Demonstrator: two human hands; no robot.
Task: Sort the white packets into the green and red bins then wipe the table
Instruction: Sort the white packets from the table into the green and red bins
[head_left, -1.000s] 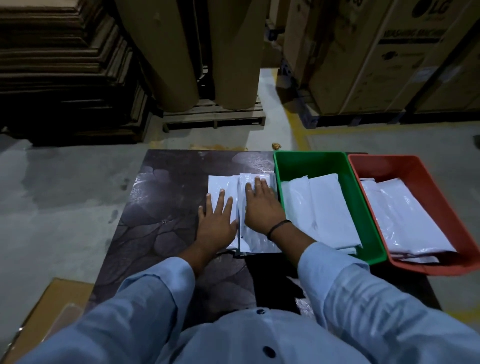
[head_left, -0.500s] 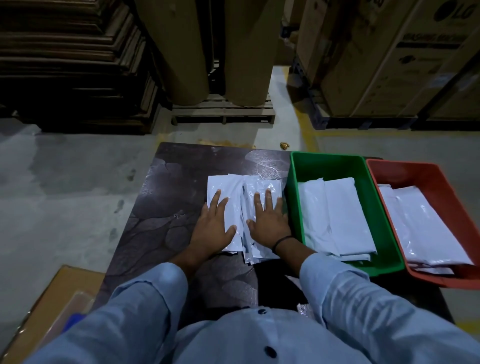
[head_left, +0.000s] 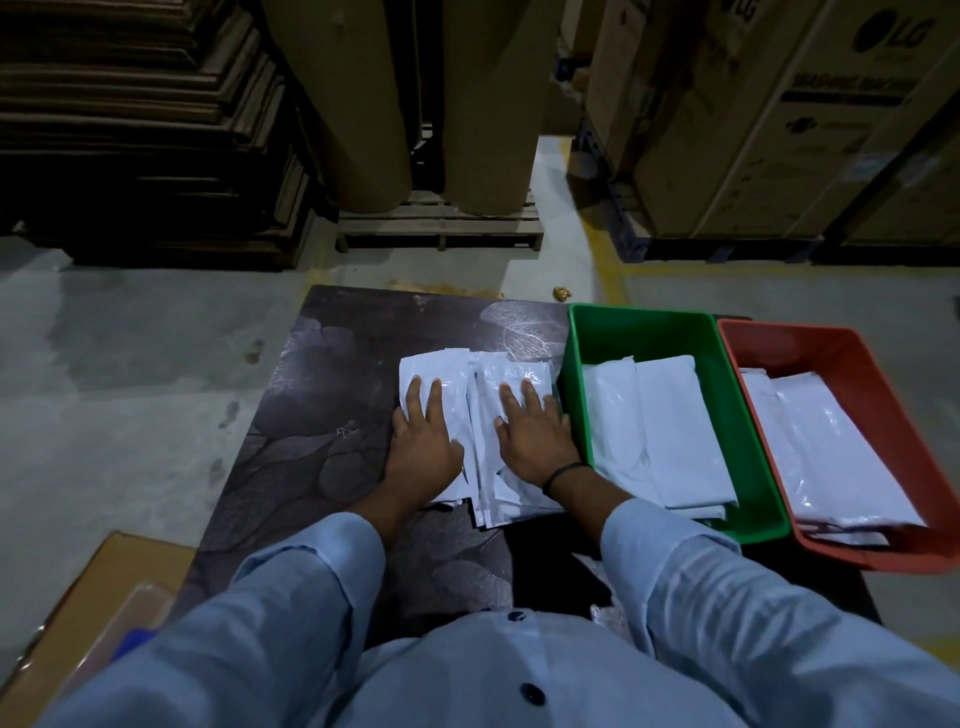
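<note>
On a dark, leaf-patterned table (head_left: 332, 415) in a dim warehouse, a loose spread of white packets (head_left: 511, 371) lay just left of a green bin (head_left: 649, 338). A red bin (head_left: 789, 345) stood right beside the green one, on its right, with its near end hanging past the table's edge.

The person's left hand (head_left: 423, 447) lay flat, palm down, on the left part of the spread, fingers straight and slightly apart, gripping nothing. The right hand (head_left: 535, 441) lay the same way on the right part, close to the green bin's wall, fingers straight and pressing on the plastic. A black wristband (head_left: 566, 475) circled the right wrist. Light blue sleeves (head_left: 311, 571) covered both forearms.

Inside the green bin lay sorted packets (head_left: 670, 431), side by side along its length. Inside the red bin lay further packets (head_left: 831, 452), glossy and overlapping.

Beyond the table, on a grey concrete floor (head_left: 130, 364), two tall cardboard rolls (head_left: 358, 104) stood on a wooden pallet (head_left: 441, 228). Flattened cardboard (head_left: 130, 130) was stacked at far left, and large printed cartons (head_left: 779, 130) stood at far right.
</note>
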